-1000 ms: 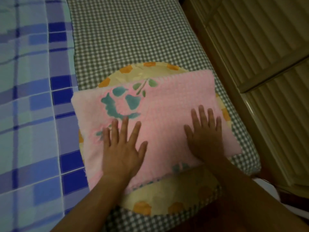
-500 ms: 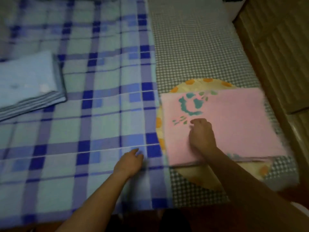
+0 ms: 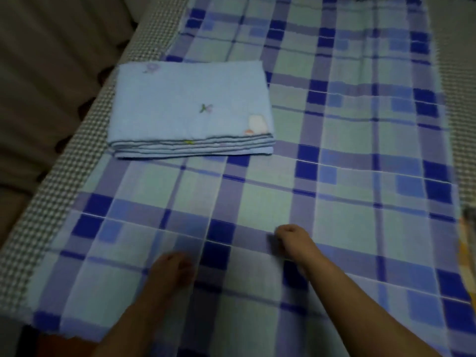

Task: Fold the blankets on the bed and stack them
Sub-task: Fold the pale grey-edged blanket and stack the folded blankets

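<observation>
Now both hands on plaid blanket (image 3: 334,155), spread flat for folding: left hand (image 3: 172,269) and right hand (image 3: 293,238) fingers curled, grip unclear. Folded blue blanket (image 3: 190,106) far left, likely stack base.

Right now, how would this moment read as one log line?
stage: plaid blanket spread flat | folded light-blue blanket lying on it | left hand, right hand: fingers curled, on plaid blanket

We count one folded light-blue blanket (image 3: 190,106) and one spread blue plaid blanket (image 3: 347,150). We see two bare hands: the left hand (image 3: 172,266) and the right hand (image 3: 291,238).
</observation>
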